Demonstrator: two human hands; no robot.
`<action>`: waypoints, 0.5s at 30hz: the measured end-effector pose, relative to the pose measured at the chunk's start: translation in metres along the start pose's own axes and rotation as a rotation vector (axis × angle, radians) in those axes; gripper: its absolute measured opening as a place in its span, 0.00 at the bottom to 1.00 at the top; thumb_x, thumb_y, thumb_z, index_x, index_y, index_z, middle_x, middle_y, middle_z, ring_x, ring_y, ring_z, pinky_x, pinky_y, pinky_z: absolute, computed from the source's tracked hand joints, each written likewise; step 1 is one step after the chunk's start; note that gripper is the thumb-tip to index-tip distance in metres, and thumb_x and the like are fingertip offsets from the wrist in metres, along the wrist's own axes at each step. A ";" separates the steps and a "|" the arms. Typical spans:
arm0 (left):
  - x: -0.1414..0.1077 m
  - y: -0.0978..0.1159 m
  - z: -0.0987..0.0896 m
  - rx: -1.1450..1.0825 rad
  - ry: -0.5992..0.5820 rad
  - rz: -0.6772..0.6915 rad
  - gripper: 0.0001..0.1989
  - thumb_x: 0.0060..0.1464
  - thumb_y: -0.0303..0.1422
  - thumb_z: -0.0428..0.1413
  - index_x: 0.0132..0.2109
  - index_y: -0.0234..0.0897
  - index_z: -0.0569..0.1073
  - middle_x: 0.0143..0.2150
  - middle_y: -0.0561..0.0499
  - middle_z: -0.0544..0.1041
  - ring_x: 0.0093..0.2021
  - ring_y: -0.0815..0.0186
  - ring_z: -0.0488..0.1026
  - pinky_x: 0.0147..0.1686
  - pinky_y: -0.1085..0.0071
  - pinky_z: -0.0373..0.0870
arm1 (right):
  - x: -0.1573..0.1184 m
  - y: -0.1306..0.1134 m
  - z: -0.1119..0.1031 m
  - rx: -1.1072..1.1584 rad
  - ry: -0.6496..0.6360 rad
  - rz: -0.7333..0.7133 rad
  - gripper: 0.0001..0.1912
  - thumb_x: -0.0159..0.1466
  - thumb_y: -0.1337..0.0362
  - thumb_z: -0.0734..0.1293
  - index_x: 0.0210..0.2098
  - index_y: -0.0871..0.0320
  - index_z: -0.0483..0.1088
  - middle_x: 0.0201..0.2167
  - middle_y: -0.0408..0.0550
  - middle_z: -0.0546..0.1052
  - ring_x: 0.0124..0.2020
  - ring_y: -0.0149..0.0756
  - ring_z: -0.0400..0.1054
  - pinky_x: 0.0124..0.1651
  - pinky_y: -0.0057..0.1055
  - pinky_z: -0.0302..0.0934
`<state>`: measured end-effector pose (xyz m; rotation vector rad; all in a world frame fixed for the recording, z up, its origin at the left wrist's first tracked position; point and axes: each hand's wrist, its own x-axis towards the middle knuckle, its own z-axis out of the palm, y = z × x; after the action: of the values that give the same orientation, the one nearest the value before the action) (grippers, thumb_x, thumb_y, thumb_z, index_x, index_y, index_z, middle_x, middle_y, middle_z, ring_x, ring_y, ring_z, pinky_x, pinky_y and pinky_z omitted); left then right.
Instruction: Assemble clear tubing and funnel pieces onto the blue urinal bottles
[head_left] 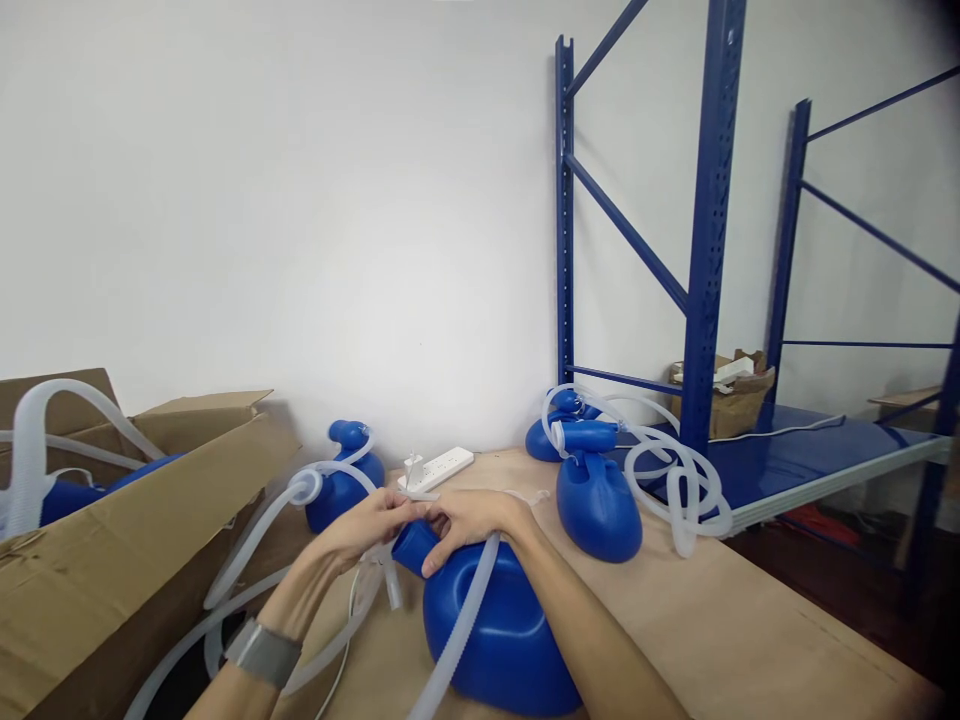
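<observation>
A blue plastic bottle (499, 640) with a short angled neck (415, 547) lies in front of me on the brown-covered table. My right hand (469, 522) is closed around the base of the neck, its thumb on the near side. Just left of it, my left hand (375, 522) pinches at the neck's upper rim. A small whitish strip (418, 495) shows above those fingertips; what they grip is mostly hidden. Across the bottle runs a ribbed translucent hose (459, 632), passing under my right wrist. A clear connector piece (392, 582) hangs below my left hand.
An open cardboard box (142, 560) with hoses and blue bottles stands at left. Behind my hands are another blue bottle (337, 498) and a white power strip (442, 468). More bottles (600, 510) and a coiled hose (709, 485) sit right, beside blue shelving (716, 220).
</observation>
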<state>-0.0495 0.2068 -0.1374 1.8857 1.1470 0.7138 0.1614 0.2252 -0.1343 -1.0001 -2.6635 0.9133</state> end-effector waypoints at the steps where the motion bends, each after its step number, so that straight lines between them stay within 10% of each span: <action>1: -0.001 -0.003 -0.006 -0.039 0.006 -0.006 0.28 0.50 0.58 0.57 0.20 0.39 0.62 0.19 0.59 0.57 0.23 0.71 0.52 0.25 0.71 0.53 | -0.001 -0.001 0.000 0.007 -0.012 -0.008 0.20 0.52 0.47 0.77 0.30 0.55 0.73 0.23 0.36 0.70 0.27 0.32 0.65 0.30 0.27 0.56; 6: -0.001 -0.005 -0.029 0.083 0.139 0.029 0.28 0.53 0.56 0.57 0.21 0.40 0.61 0.19 0.59 0.60 0.22 0.70 0.55 0.27 0.71 0.54 | -0.005 -0.006 -0.002 0.028 -0.046 0.010 0.19 0.54 0.48 0.76 0.29 0.54 0.70 0.24 0.37 0.72 0.29 0.33 0.67 0.30 0.27 0.56; 15: 0.026 -0.020 0.024 0.248 0.193 0.268 0.27 0.62 0.52 0.48 0.51 0.36 0.78 0.54 0.41 0.79 0.58 0.51 0.71 0.59 0.58 0.67 | 0.001 -0.007 -0.003 -0.123 -0.084 -0.004 0.25 0.53 0.44 0.76 0.35 0.57 0.71 0.28 0.40 0.74 0.31 0.37 0.69 0.33 0.30 0.61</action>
<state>-0.0282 0.2277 -0.1651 2.2473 1.1557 0.9553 0.1579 0.2228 -0.1278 -1.0027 -2.8208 0.8165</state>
